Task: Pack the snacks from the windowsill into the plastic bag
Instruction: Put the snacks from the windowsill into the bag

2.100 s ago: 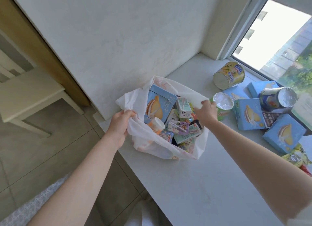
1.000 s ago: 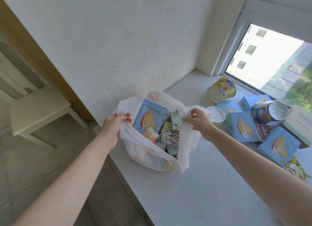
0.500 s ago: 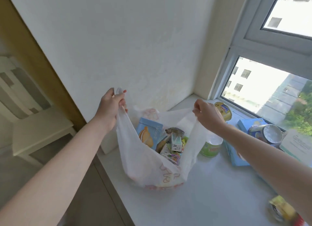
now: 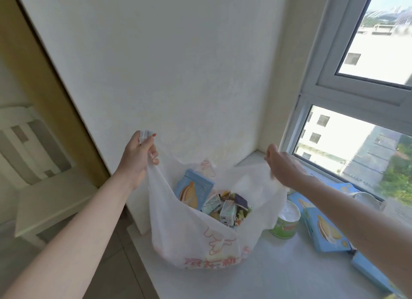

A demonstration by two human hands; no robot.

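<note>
Packing partly done: the plastic bag (image 4: 200, 238), standing on the windowsill (image 4: 267, 281), holds one packed box (image 4: 194, 191) and a jumble of small cartons (image 4: 227, 211) we cannot count. The left hand (image 4: 140, 156) grips one handle; the right hand (image 4: 283, 164) meets the opposite rim, fingers hidden, so we cannot tell its grasp. Left outside, we count four blue boxes (image 4: 325, 229), one green cup (image 4: 285, 222) and one tin (image 4: 365, 200).

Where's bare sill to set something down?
Bare: the near strip of windowsill in front of the white plastic bag, left of the blue snack boxes. Crowded: right of the bag, where the green-sided cup and boxes cluster by the window.
</note>
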